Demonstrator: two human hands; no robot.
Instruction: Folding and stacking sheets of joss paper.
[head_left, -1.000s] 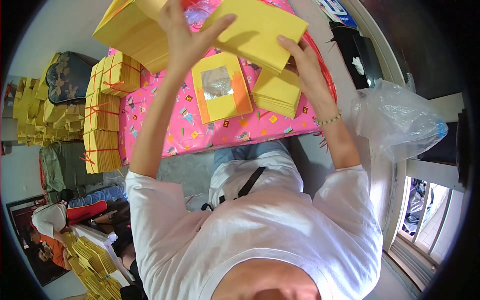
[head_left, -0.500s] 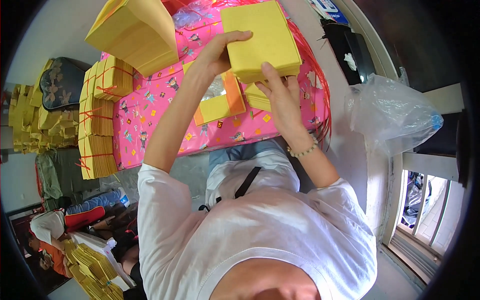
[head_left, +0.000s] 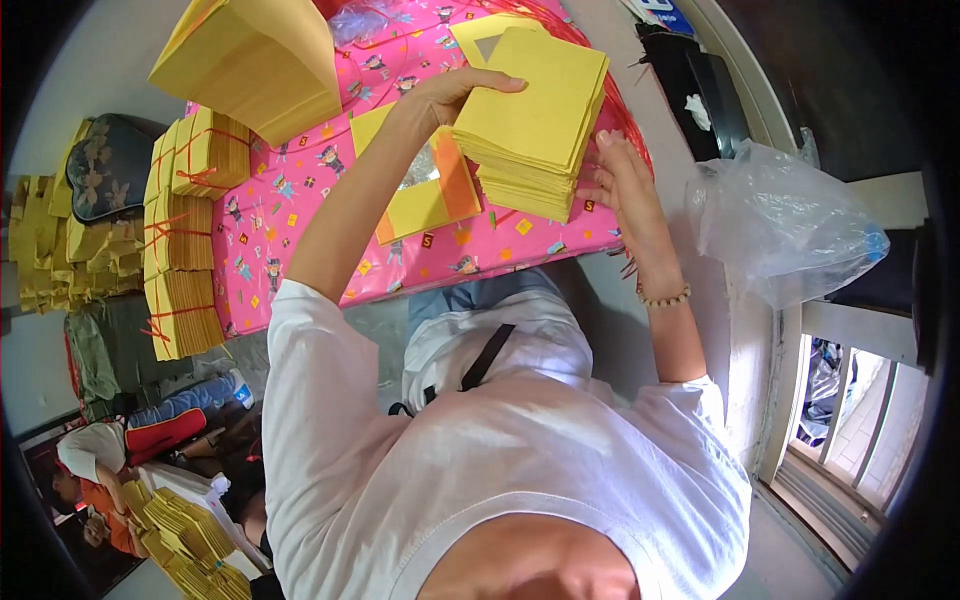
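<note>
My left hand [head_left: 450, 98] grips a thick stack of yellow paper [head_left: 540, 100] by its left edge, the thumb lying on top and the other fingers hidden. Directly beneath it is a lower pile of yellow paper [head_left: 525, 190], its layered edges facing me; whether the two touch all round I cannot tell. My right hand [head_left: 630, 185], a beaded bracelet on its wrist, is open beside the pile's right side, fingers apart and holding nothing. Left of the pile lies a flat yellow sheet [head_left: 415, 215] with an orange band and a silvery patch.
A pink patterned cloth [head_left: 290, 230] covers the table. Tied yellow bundles [head_left: 180, 230] line its left edge near a tall yellow stack [head_left: 260, 70]. Red strings [head_left: 630, 120] trail along the right edge. A clear plastic bag [head_left: 790, 230] hangs at right. Another person [head_left: 95, 450] is at lower left.
The held stack has come down and nearer, onto or just over the lower pile, and turned slightly. My right hand has let go and moved right.
</note>
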